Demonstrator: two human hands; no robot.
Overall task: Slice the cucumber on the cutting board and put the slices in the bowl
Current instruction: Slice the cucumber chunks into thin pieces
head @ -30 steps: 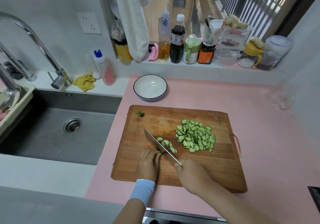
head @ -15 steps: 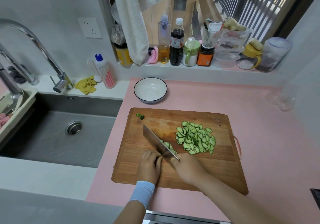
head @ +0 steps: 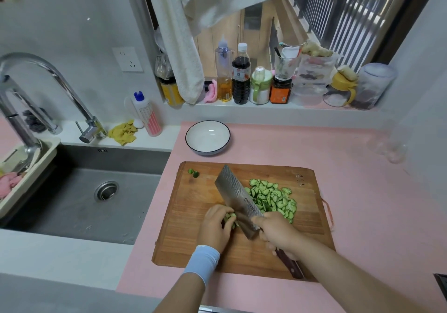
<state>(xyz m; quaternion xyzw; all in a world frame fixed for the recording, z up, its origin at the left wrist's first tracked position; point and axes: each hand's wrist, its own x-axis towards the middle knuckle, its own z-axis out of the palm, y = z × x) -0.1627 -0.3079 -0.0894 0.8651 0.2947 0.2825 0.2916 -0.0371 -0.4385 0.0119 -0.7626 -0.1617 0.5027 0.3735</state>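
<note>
A wooden cutting board (head: pixel 193 216) lies on the pink counter. A heap of green cucumber slices (head: pixel 273 198) rests on its right half. My left hand (head: pixel 215 225) cups a small bunch of cucumber slices (head: pixel 229 218) against the side of a cleaver (head: pixel 238 199). My right hand (head: pixel 278 231) grips the cleaver's dark handle, and the wide blade is tilted with its flat face up, hiding part of the heap. A cut cucumber end (head: pixel 194 173) lies at the board's far left corner. An empty white bowl (head: pixel 207 137) with a dark rim stands beyond the board.
A steel sink (head: pixel 84 199) with a tall faucet (head: pixel 48 90) is to the left. Bottles and jars (head: pixel 242 75) line the window sill behind the bowl, and a towel (head: pixel 181 46) hangs above. A yellow cloth (head: pixel 123 132) and dish soap bottle (head: pixel 147 114) sit behind the sink.
The cleaver blade has tipped from edge-down to flat face up. My left hand has gathered the few loose slices against the blade. The camera view has shifted downward slightly.
</note>
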